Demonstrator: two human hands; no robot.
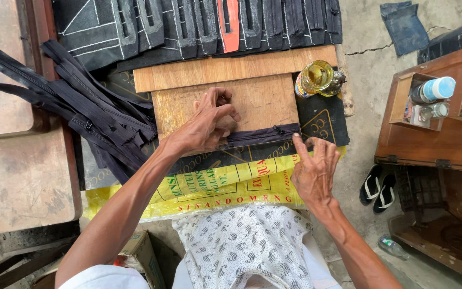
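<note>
Left hand [209, 124] curled, fingertips pressing dark zipper strip [263, 135] onto wooden board [258, 101], right hand [312, 170] pinching strip's end, spare zippers [81, 107] piled left, glue jar [316, 78] just beside board.

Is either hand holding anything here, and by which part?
Both hold the dark zipper strip against the wooden board: left hand at its left end, right hand at its right end.
</note>
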